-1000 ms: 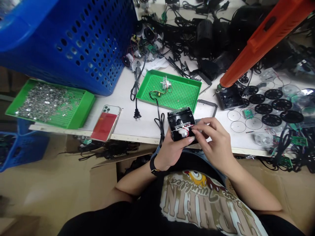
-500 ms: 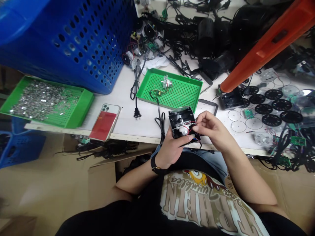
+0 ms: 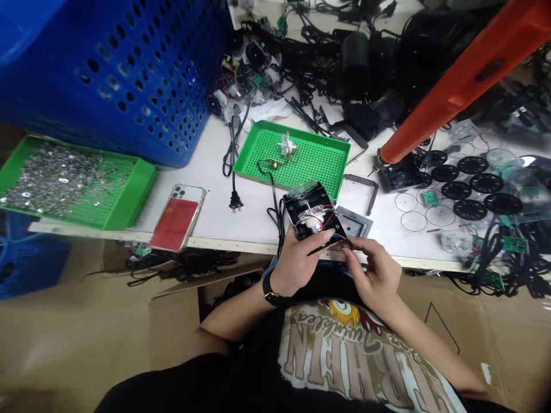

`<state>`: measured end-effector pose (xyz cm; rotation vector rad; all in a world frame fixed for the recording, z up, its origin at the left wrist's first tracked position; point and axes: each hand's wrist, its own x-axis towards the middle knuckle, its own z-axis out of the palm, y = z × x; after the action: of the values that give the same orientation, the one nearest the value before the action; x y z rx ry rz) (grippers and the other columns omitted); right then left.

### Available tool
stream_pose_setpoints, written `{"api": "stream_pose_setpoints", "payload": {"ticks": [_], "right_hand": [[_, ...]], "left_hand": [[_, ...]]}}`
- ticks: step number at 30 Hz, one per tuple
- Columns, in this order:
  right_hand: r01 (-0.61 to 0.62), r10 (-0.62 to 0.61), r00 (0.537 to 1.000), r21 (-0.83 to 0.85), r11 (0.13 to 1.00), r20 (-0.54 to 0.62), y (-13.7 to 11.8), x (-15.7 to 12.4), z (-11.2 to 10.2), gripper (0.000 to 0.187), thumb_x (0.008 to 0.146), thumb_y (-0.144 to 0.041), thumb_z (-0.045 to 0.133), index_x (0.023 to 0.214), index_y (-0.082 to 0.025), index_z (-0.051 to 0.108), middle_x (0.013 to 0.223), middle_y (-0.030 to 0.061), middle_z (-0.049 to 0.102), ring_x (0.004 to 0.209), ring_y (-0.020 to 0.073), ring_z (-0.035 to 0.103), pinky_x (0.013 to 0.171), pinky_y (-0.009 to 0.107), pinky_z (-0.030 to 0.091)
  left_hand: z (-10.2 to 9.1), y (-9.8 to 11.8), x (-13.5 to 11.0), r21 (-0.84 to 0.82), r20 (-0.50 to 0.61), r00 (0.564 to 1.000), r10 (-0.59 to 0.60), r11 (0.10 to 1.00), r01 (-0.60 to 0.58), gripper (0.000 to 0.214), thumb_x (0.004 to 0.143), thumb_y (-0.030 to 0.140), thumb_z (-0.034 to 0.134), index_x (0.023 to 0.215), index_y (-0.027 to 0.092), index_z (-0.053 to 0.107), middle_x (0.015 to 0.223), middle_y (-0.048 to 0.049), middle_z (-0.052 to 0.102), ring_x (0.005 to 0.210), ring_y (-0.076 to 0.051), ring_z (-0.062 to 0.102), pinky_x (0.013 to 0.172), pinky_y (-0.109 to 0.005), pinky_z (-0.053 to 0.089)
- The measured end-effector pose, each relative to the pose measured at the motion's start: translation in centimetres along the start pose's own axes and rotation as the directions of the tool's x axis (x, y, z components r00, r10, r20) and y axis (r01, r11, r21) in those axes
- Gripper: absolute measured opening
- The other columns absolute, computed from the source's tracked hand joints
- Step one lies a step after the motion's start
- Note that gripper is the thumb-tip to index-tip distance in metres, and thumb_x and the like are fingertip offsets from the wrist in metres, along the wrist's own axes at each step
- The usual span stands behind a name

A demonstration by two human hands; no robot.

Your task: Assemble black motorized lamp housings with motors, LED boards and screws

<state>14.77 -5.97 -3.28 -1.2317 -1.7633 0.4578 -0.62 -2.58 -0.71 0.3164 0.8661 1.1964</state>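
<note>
My left hand (image 3: 297,261) grips an open black plastic housing (image 3: 330,219) from its lower left, thumb laid over the near edge. Inside the housing sits a clear and white motor-like part (image 3: 313,217) with red wires looping around it. At the near right corner, thin red and blue wires (image 3: 340,236) run out to my right hand (image 3: 376,272), whose thumb and forefinger pinch there; the fingertips partly hide what they hold. A black power cord (image 3: 279,215) hangs by the housing's left side. Just behind lies a grey square frame (image 3: 355,222) on the table.
A green tray (image 3: 249,166) holds a similar clear part. Left are a phone (image 3: 176,221), a green tray of small metal pieces (image 3: 133,195) and a blue basket (image 3: 172,115). An orange-red tool (image 3: 434,115) slants in at right, near black discs (image 3: 470,209) and circuit boards (image 3: 515,245).
My right hand has moved down from the red wires at the housing's side to its near corner. The housing has shifted slightly left and tilted, uncovering the grey square frame.
</note>
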Motion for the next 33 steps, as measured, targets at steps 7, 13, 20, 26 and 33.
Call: {"api": "stream_pose_setpoints", "payload": {"ticks": [7,13,20,26,33], "right_hand": [[-0.12,0.105,0.99,0.163,0.979,0.098,-0.5,4.7,-1.5,0.033,0.095,-0.021,0.067,0.127,-0.025,0.063,0.129,0.0115,0.062,0.105,0.0213,0.068,0.09,0.041,0.061],[-0.067,0.062,0.987,0.027,0.997,0.148,-2.1,6.0,-1.1,0.004,0.095,-0.02,0.066,0.098,-0.023,0.068,0.106,0.0074,0.065,0.104,0.0233,0.064,0.091,0.044,0.055],[0.239,-0.194,0.948,-0.162,0.957,0.254,-3.5,4.7,0.5,0.038,0.096,-0.004,0.049,0.128,-0.02,0.064,0.117,0.0135,0.063,0.098,0.0232,0.059,0.081,0.041,0.054],[0.392,-0.327,0.918,-0.409,0.824,0.223,-3.2,3.8,1.9,0.034,0.095,-0.005,0.053,0.125,-0.013,0.067,0.108,0.015,0.068,0.093,0.0247,0.053,0.084,0.044,0.053],[0.384,-0.385,0.922,-0.181,0.905,0.035,-1.1,1.9,0.1,0.048,0.087,-0.01,0.074,0.133,-0.02,0.064,0.101,0.007,0.071,0.095,0.0215,0.067,0.1,0.047,0.059]], "left_hand": [[-0.2,-0.8,-0.4,-0.028,-0.019,1.0,-0.018,0.999,0.018,0.047,0.065,0.017,0.09,0.107,0.021,0.069,0.104,-0.0024,0.077,0.102,-0.023,0.073,0.107,-0.043,0.052],[-0.2,-1.5,-0.3,-0.026,-0.018,0.997,0.076,0.997,-0.076,0.06,0.058,0.011,0.092,0.108,0.024,0.061,0.1,0.0017,0.073,0.097,-0.018,0.069,0.094,-0.036,0.052],[-1.4,-0.6,-1.2,-0.156,-0.015,0.999,-0.042,0.987,0.039,0.049,0.066,0.027,0.076,0.114,0.027,0.063,0.105,-0.0025,0.072,0.114,-0.03,0.067,0.093,-0.041,0.053],[-0.8,-0.8,-0.5,-0.111,-0.115,0.99,0.083,0.989,-0.096,0.037,0.074,0.024,0.085,0.106,0.023,0.066,0.095,0.0017,0.071,0.09,-0.016,0.067,0.086,-0.029,0.054],[-1.0,-0.4,0.1,-0.059,-0.102,0.995,0.006,0.998,-0.012,0.035,0.081,0.038,0.083,0.108,0.021,0.069,0.117,-0.0069,0.073,0.103,-0.026,0.073,0.091,-0.042,0.061]]}}
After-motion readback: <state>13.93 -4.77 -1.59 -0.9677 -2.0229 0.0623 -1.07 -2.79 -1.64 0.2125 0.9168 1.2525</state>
